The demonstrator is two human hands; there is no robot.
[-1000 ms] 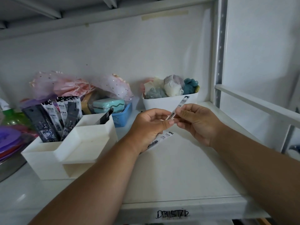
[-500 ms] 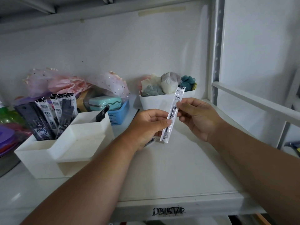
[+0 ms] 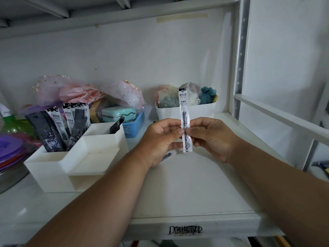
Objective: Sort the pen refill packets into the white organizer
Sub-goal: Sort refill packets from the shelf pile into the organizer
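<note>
A clear-and-white pen refill packet (image 3: 185, 111) stands upright over the middle of the shelf. My left hand (image 3: 160, 139) and my right hand (image 3: 211, 138) both pinch it near its lower half. A second packet (image 3: 168, 155) pokes out from under my left hand; whether the hand holds it I cannot tell. The white organizer (image 3: 53, 168) sits at the left. Several black and white packets (image 3: 60, 125) stand in its back-left compartment, and one black packet (image 3: 116, 126) leans in the back-right one. Its front tray compartment holds nothing.
Behind the organizer are a blue basket (image 3: 135, 125) with a teal case (image 3: 119, 114) and pink gauzy bags (image 3: 80, 91). A white tub (image 3: 167, 113) of cloth balls stands at the back. Purple lids (image 3: 8, 148) lie far left. A shelf post (image 3: 240, 57) rises at right.
The packet between my hands has turned from a slant to upright and both hands now pinch it lower down. The view has shifted slightly.
</note>
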